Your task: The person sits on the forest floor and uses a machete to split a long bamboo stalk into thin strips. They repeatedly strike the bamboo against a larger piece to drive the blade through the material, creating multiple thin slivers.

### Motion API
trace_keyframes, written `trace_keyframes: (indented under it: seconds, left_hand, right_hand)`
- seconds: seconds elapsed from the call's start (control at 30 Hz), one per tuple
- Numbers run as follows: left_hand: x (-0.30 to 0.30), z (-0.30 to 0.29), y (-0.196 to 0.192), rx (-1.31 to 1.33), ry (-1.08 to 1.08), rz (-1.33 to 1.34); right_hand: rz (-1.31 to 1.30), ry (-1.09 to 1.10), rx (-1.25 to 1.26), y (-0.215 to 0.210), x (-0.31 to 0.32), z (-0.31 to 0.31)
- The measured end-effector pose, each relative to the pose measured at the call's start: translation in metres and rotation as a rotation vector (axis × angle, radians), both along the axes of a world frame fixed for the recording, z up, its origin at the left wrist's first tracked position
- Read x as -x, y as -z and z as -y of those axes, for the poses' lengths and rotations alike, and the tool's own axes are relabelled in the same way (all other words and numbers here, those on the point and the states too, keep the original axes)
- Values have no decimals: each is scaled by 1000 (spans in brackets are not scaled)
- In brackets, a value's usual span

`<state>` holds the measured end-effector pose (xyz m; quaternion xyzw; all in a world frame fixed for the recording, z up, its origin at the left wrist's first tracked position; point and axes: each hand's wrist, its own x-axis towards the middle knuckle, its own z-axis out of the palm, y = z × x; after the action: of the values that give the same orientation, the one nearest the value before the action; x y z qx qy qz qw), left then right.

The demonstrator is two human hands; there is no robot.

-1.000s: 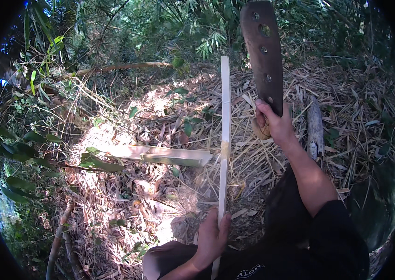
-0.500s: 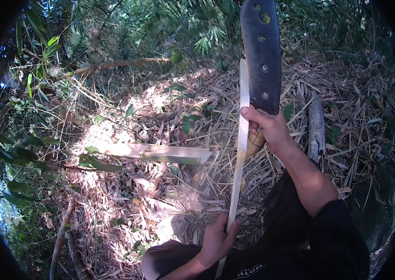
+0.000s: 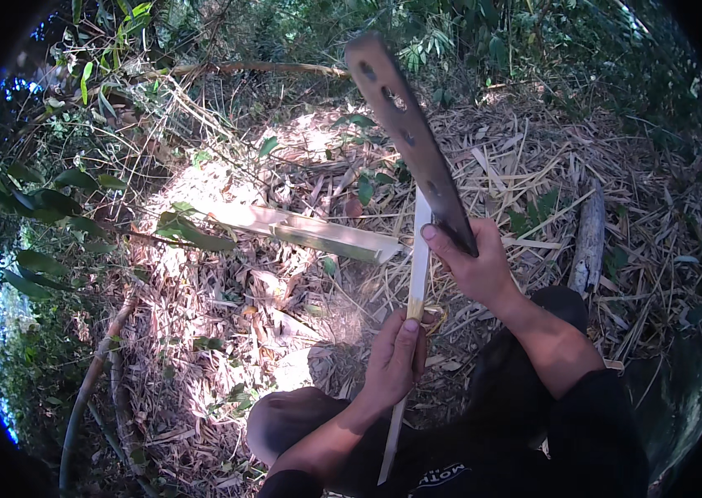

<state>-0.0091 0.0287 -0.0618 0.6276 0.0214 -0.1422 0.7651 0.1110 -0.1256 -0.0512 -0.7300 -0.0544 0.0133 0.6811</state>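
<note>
Our left hand (image 3: 394, 358) grips the bamboo strip (image 3: 418, 261), right hand (image 3: 474, 264) clenches the machete (image 3: 407, 133) just above; a slip could cut our thumb.

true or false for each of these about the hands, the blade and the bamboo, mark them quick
1. The right hand grips a long dark blade. True.
2. The left hand is empty. False: it holds a thin pale bamboo strip.
3. A split bamboo piece lies on the dry leaf litter. True.
4. The blade has no holes. False: several holes show along it.
5. The ground is bare concrete. False: leaves and straw cover it.
</note>
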Motion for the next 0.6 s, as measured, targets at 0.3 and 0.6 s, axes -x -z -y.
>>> trace_keyframes:
  seconds: [0.3, 0.6]
  left_hand:
    - [-2, -14, 3, -291, -181, 60]
    - [12, -44, 28, -1246, -138, 670]
  right_hand:
    - [777, -23, 567, 4, 1, 4]
    - [834, -173, 613, 11, 8, -13]
